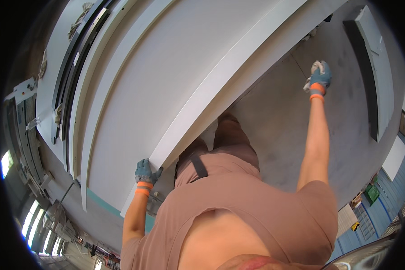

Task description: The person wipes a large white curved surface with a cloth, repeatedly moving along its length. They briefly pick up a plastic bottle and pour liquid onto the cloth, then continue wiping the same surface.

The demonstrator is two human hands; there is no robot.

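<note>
A long white profile [220, 72] lies slantwise along the near edge of a pale worktable. At its near end is my left hand [146, 173], in a grey-blue glove with an orange cuff; the fingers and thumb straddle that end and seem to grip it. My right hand [321, 78], gloved the same way, is stretched out to the right above the floor. It is closed on a crumpled whitish cloth [318, 68] that bulges out past the fingers.
More long white strips [121, 58] and dark profiles [72, 85] lie along the far left of the worktable [166, 67]. A white panel with a dark side [375, 67] stands at the right. A clear bottle [32, 123] is at the left edge. Grey floor [274, 130] surrounds my legs.
</note>
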